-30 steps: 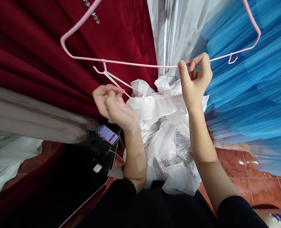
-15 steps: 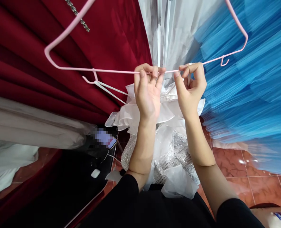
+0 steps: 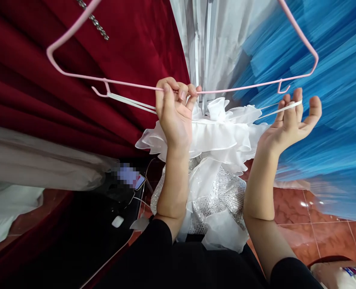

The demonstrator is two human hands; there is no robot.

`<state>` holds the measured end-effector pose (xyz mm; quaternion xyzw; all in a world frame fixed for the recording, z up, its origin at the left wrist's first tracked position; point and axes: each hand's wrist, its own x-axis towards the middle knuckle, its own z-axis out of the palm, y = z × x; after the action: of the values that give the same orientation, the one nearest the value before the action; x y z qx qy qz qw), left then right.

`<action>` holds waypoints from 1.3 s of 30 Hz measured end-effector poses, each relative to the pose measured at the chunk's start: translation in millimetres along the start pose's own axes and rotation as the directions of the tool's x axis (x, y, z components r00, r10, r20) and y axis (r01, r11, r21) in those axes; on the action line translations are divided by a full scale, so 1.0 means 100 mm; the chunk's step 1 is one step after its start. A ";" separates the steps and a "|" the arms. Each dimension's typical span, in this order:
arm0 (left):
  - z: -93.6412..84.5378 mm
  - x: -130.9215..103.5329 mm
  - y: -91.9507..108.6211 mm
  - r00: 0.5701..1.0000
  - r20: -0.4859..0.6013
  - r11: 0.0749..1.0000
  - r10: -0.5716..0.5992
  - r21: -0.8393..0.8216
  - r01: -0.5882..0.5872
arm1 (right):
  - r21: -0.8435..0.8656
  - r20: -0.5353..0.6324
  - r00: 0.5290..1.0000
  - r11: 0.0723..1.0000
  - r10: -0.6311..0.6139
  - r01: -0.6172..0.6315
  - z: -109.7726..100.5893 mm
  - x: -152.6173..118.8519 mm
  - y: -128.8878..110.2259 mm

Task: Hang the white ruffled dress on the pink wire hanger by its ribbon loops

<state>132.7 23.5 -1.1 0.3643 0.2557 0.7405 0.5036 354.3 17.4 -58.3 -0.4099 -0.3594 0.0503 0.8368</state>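
Note:
A pink hanger [image 3: 235, 89] spans the upper view, and my left hand [image 3: 178, 108] is closed round its bottom bar near the middle. Below it hangs a white ruffled dress [image 3: 214, 138] with a sparkling skirt. Its left straps [image 3: 132, 104] are looped on the hanger's left hook. My right hand [image 3: 289, 120], at the right end under the right hook [image 3: 283, 87], has the right strap [image 3: 278, 112] stretched over its fingers. That strap is beside the hook, not on it.
Red curtain fabric [image 3: 142, 40] hangs at the left, blue tulle [image 3: 331, 100] at the right. A phone [image 3: 139, 182] and a small white case [image 3: 117, 221] lie on a black surface [image 3: 84, 224] at the lower left. Tiled floor [image 3: 325, 237] shows lower right.
My right hand has left the hanger's bar and moved right, spreading its fingers and drawing the right strap outward. My left hand and the hanger have shifted slightly left.

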 end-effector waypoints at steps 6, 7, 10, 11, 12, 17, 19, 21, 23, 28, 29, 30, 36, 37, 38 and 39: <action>-0.03 0.03 0.08 1.000 -0.007 0.999 -0.023 -0.040 0.023 | 0.033 0.162 0.979 0.990 0.126 -0.133 0.04 0.15 0.13; -0.05 0.03 0.09 0.999 -0.012 0.999 -0.033 -0.021 0.033 | -0.001 0.185 0.971 0.988 0.153 -0.155 0.07 0.15 0.11; -0.09 0.04 0.12 0.998 -0.007 0.998 -0.058 -0.028 0.057 | -0.023 0.208 0.944 0.967 0.254 -0.255 0.15 0.16 0.05; -0.09 0.04 0.12 0.998 0.001 0.997 -0.058 -0.051 0.058 | -0.007 0.199 0.935 0.955 0.292 -0.297 0.16 0.16 0.04; -0.10 0.04 0.12 0.998 0.011 0.995 -0.058 -0.076 0.059 | 0.003 0.181 0.928 0.943 0.326 -0.332 0.17 0.17 0.03; -0.08 0.05 0.12 0.998 0.054 0.986 -0.029 -0.164 0.037 | -0.021 -0.036 0.981 0.982 0.189 -0.189 0.16 0.14 -0.10; -0.06 0.05 0.12 0.998 0.053 0.984 -0.031 -0.173 0.040 | 0.005 -0.052 0.998 1.000 0.019 -0.018 0.22 0.06 -0.29; -0.04 0.04 0.12 0.998 0.030 0.989 -0.049 -0.137 0.053 | 0.001 0.042 0.994 0.995 -0.097 0.097 0.34 -0.04 -0.54; -0.03 0.04 0.12 0.998 0.010 0.993 -0.062 -0.100 0.062 | -0.132 0.327 0.939 0.978 -0.109 0.160 0.49 -0.14 -0.76; -0.04 0.02 0.11 0.997 0.044 0.993 -0.059 -0.100 0.063 | -0.229 0.831 0.550 0.953 0.086 0.196 0.74 -0.36 -0.77; -0.05 0.00 0.12 0.996 0.047 0.994 -0.071 -0.078 0.074 | -0.244 0.831 0.546 0.951 0.105 0.188 0.76 -0.39 -0.70; -0.06 -0.03 0.13 0.995 0.052 0.995 -0.083 -0.056 0.086 | -0.255 0.816 0.568 0.949 0.108 0.187 0.78 -0.42 -0.63; -0.25 -0.29 0.31 0.981 -0.123 0.987 0.147 0.081 -0.137 | -0.288 0.738 0.670 0.937 0.085 0.198 0.79 -0.49 -0.47; -0.32 -0.30 0.33 0.933 -0.222 0.955 0.283 0.156 -0.253 | -0.291 0.738 0.669 0.936 0.087 0.200 0.78 -0.50 -0.48; -0.41 -0.30 0.34 0.858 -0.300 0.903 0.417 0.245 -0.354 | -0.292 0.738 0.669 0.935 0.087 0.200 0.78 -0.50 -0.49; -0.52 -0.27 0.34 0.787 -0.343 0.850 0.513 0.329 -0.411 | -0.290 0.738 0.669 0.936 0.087 0.199 0.77 -0.50 -0.49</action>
<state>78.5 -15.1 -14.5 0.3058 0.3459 0.8661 0.1915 257.2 16.2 -19.5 -0.4832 -0.6832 0.1220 0.5337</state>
